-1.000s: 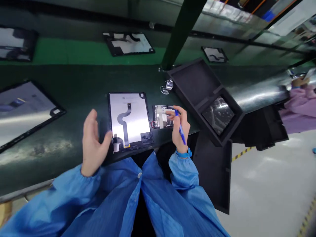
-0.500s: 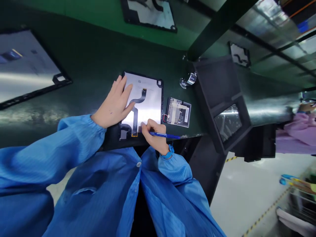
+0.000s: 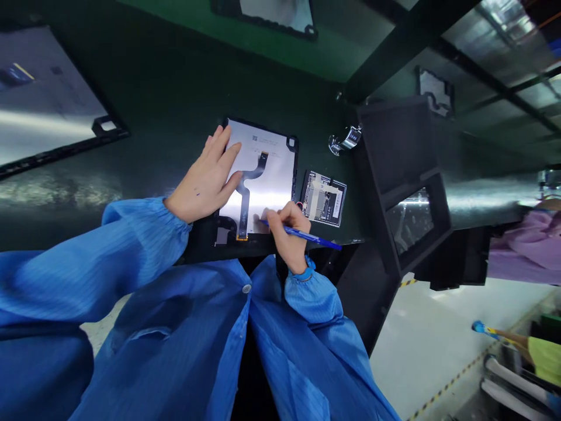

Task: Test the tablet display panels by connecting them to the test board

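Observation:
My left hand (image 3: 205, 181), fingers spread, lies on the left side of a silver panel with a black frame (image 3: 276, 181). A dark ribbon cable (image 3: 244, 204) runs over the panel beside my left thumb, with a gold-edged end near the bottom. Closed round a blue pen (image 3: 313, 238), my right hand (image 3: 291, 237) rests at the panel's lower right, and the pen's tip meets or nearly meets the silver surface. Just right of the panel lies a small circuit board module (image 3: 324, 199) with pale tape on it.
Another framed panel (image 3: 48, 111) lies at the left, and one (image 3: 280, 13) at the top. A metal ring-shaped part (image 3: 345, 140) is beside a black tray (image 3: 398, 134). At the far right, a person's pink sleeve (image 3: 521, 245) shows over the work surface.
My right hand has shifted slightly right and up on the panel, and the pen's tip now shows. My left hand stays spread on the panel. The whole view has shifted a little.

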`<control>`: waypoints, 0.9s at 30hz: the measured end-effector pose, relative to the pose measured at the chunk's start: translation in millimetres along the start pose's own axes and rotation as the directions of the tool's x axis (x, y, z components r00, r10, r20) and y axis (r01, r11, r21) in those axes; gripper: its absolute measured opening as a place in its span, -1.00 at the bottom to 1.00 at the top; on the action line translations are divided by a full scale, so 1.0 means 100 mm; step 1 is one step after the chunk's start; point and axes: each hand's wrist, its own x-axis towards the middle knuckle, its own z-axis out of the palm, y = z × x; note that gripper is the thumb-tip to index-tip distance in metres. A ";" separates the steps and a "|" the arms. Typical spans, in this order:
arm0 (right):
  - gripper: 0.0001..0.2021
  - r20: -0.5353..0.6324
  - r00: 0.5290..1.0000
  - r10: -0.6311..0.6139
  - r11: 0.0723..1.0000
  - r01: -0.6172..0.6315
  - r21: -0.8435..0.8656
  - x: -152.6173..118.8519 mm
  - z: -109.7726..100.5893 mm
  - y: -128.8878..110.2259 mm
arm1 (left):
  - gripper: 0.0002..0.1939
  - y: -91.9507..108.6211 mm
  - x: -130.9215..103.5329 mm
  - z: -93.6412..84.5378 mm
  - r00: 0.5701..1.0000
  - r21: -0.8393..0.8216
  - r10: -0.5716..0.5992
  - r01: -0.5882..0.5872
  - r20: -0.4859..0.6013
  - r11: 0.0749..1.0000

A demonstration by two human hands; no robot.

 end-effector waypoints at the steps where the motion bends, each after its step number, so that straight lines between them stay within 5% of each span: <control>1: -0.65 -0.014 1.000 0.014 0.999 -0.013 0.048 0.05 -0.05 -0.03 | -0.43 0.01 0.00 -0.01 1.000 -0.008 -0.007 0.007 -0.005 1.000; 6: -0.79 0.025 0.996 -0.086 0.996 0.086 -0.008 0.56 -0.27 -0.14 | -0.44 0.04 0.01 -0.03 0.999 -0.042 -0.027 0.025 -0.035 0.999; 10: -0.82 0.152 0.970 -0.189 0.959 0.216 -0.186 0.98 -0.16 -0.03 | -0.40 0.06 0.01 -0.06 0.994 -0.076 -0.064 0.058 -0.088 0.995; 16: -0.81 0.187 0.965 -0.184 0.975 0.203 -0.086 1.04 -0.15 -0.13 | -0.59 0.31 0.06 -0.22 0.963 -0.202 -0.116 0.067 -0.243 0.977; 19: -0.75 0.194 0.972 -0.130 0.991 0.124 0.044 0.89 -0.31 -0.35 | -0.70 0.52 0.13 -0.30 0.988 -0.521 -0.140 0.152 0.062 0.840; 22: -0.68 0.280 0.955 -0.095 0.969 0.025 0.245 0.74 -0.44 -0.48 | -0.73 0.69 0.20 -0.35 0.904 -0.714 0.016 0.326 0.426 0.620; 24: -0.64 0.329 0.939 -0.101 0.942 -0.015 0.334 0.66 -0.50 -0.49 | -0.78 0.75 0.23 -0.35 0.856 -0.742 0.069 0.401 0.513 0.538; 27: -0.66 0.327 0.938 -0.116 0.949 0.007 0.316 0.60 -0.62 -0.40 | -0.87 0.80 0.27 -0.29 0.858 -0.742 0.022 0.430 0.513 0.515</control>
